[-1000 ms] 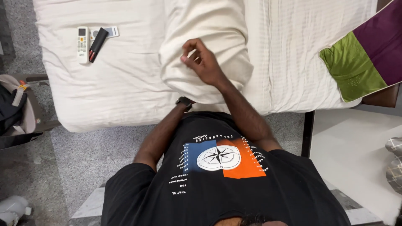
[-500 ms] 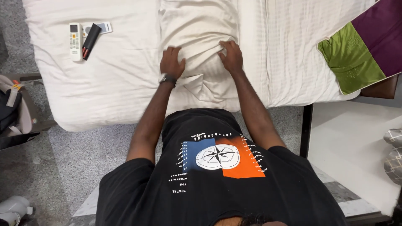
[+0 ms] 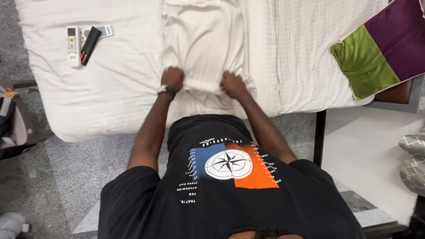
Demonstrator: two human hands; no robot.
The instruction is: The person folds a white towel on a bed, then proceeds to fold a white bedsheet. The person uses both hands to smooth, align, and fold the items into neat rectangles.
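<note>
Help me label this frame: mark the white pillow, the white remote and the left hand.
white pillow [image 3: 204,40], head view, middle of its cover.
white remote [image 3: 72,45], head view, centre of its body.
left hand [image 3: 172,79], head view, back of the hand gripping the pillow's edge.

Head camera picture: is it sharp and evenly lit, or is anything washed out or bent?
Head view: soft, even light, no hard shadows; the white pillowcase gripped by the left hand and right hand looks bright but keeps its stripes; hands sharp; the bed edge bows slightly, a wide-lens effect.
</note>
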